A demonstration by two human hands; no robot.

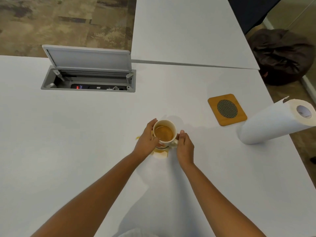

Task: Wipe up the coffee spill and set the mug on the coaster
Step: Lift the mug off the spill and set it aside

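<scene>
While the mug (165, 134) sits in spilled coffee (160, 153), left hand (147, 139) and right hand (185, 147) clasp it, the coaster (227, 109) at two o'clock.

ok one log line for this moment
left hand on mug | right hand at handle | spill unwiped | coaster empty | towel roll untouched

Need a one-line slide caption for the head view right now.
Both hands, left hand and right hand, cup the coffee-filled mug over the spill; coaster waits beside it.
</scene>
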